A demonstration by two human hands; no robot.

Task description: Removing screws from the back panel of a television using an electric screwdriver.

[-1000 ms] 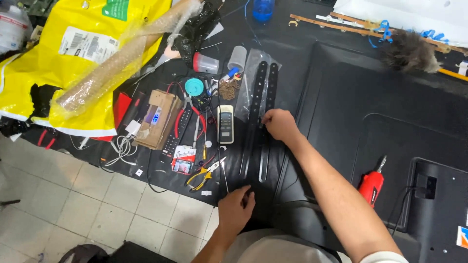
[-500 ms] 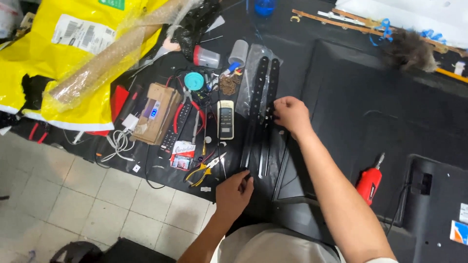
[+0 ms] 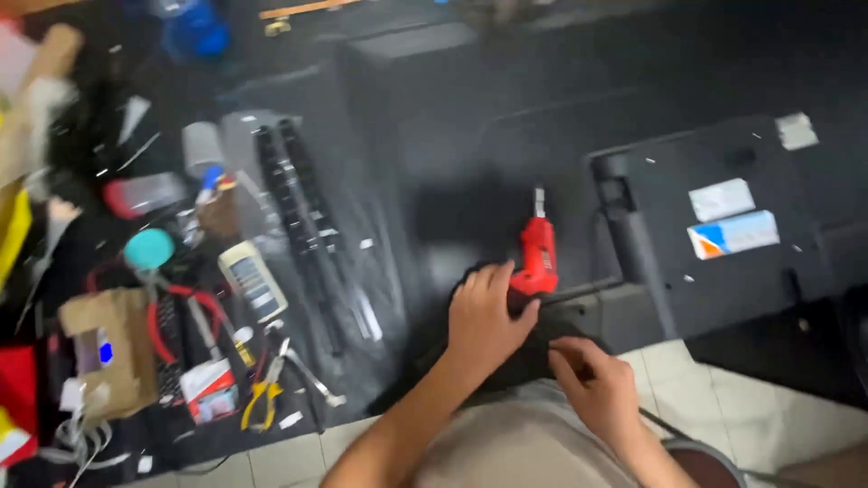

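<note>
From the head camera I look down on a black workbench point(image 3: 434, 163) cluttered with tools, pale floor tiles showing along the bottom edge. A second ago my right hand lay on the two long black strips point(image 3: 294, 208) and the red electric screwdriver point(image 3: 536, 258) lay untouched off at three o'clock; now the view has swung right and both hands have come to that screwdriver, so the work has shifted from the strips to the tool. My left hand point(image 3: 484, 316) is curled over the screwdriver's grip at six o'clock of its body, fingers wrapped around it though the frame is blurred, bit pointing to twelve. My right hand point(image 3: 597, 389) sits just beside, at five o'clock, fingers pinched together on something dark I cannot make out. On the large black back panel point(image 3: 714, 244) at three o'clock are a white rectangular label point(image 3: 721, 199) and below it a white label with blue and orange point(image 3: 734, 233). At nine o'clock stands a brown cardboard box point(image 3: 108, 348), with yellow pliers point(image 3: 262, 398) at seven.
</note>
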